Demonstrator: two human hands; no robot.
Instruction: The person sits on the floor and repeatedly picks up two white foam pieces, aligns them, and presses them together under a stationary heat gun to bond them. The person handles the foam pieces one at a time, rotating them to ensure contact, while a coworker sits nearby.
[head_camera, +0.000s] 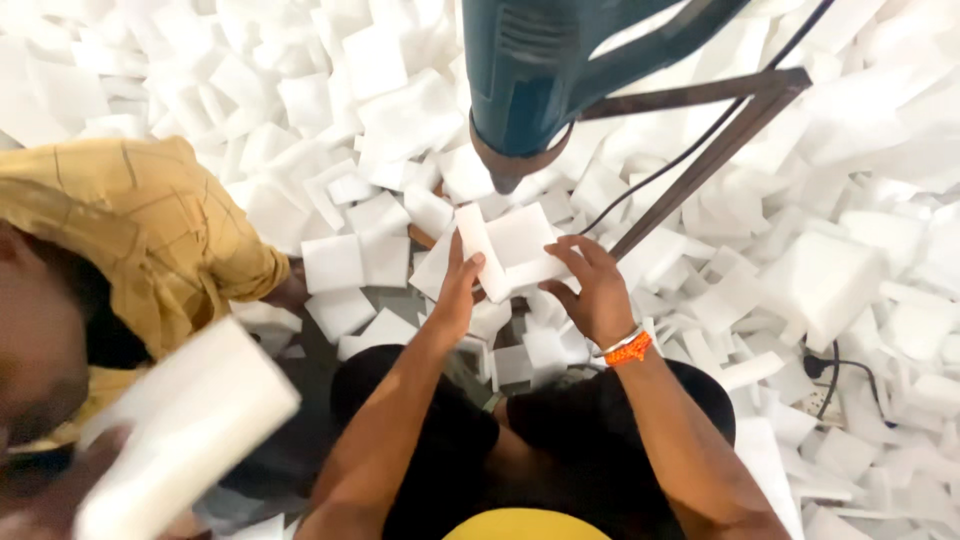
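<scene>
While buried edge to edge under loose white foam offcuts (830, 280), barely shows at all as floor (400, 302), only in a few dark gaps. Left of that, a co-worker in a yellow checked shirt (150, 230), bent low. Overhead, a teal power tool (530, 80) fixed to a dark metal stand (700, 150), nozzle pointing down. Near the camera at lower left, a blurred white foam block (190, 420). Right under the nozzle, lifted clear of the litter, a small stack of flat white foam squares (520, 245), held between both hands. Judged very light and fairly stiff, yet soft-skinned and brittle: likely to dent under a hard pinch, to snap if bent, and to slide sheet over sheet, with nothing seen binding the stack. Best taken by opposite edges with a flat, gentle grip, away from the corners, which would probably crumble first. Left hand (455, 290) set against the stack's left edge, thumb up along the face, lightly grasping it. Right hand (597, 295) at the lower right edge, fingers (570, 262) curled onto the rim, grasping the same squares rather than clenched hard. Orange-and-white band (628, 347) on the right wrist. At lower right, a thin black cable (832, 385) threading among the scraps.
</scene>
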